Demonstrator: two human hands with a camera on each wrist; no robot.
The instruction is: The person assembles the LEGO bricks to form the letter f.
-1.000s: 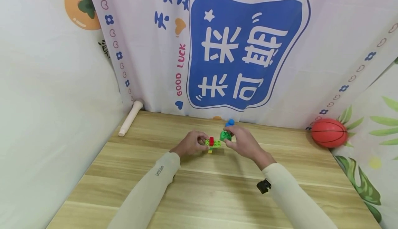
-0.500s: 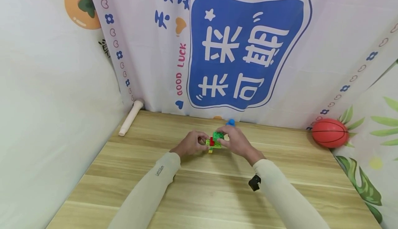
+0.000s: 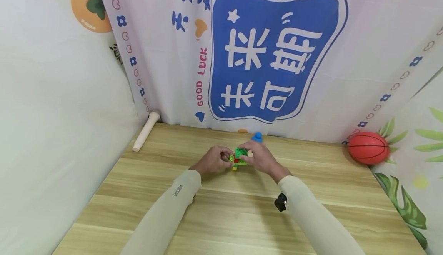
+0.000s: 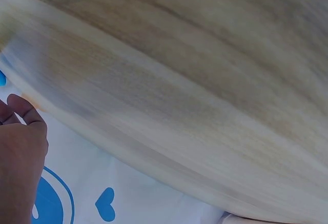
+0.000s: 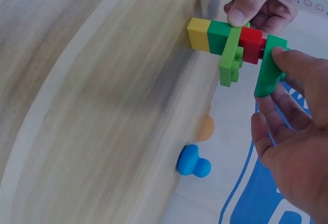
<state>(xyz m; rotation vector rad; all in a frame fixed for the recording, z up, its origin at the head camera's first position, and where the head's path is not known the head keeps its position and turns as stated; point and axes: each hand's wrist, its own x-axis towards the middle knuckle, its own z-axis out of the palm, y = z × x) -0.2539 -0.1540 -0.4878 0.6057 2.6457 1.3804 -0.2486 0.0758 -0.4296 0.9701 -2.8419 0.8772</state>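
Observation:
A small toy-brick stack stands on the table, with a yellow brick (image 5: 199, 34) at its base, a dark green brick (image 5: 218, 37), a long lime-green brick (image 5: 227, 60) and a red brick (image 5: 250, 44). My left hand (image 3: 212, 160) pinches the lime-green brick by one end, thumb on its edge. In my right hand (image 3: 262, 156), thumb and fingers grip a green curved brick (image 5: 270, 70) over the red one. A sliver of red studs shows between these two in the right wrist view. The left wrist view catches only part of the left hand (image 4: 23, 157).
Behind the right hand stands a blue rounded toy piece (image 3: 257, 137), near the curtain (image 3: 173, 74). A pale stick (image 3: 146, 132) lies at the back left. At the right edge sits a red ball (image 3: 368, 147). The wooden table (image 3: 221, 216) spreads in front.
My right hand has moved left with the green curved brick, from beside the stack to on top of the red brick. The left hand has stayed in place.

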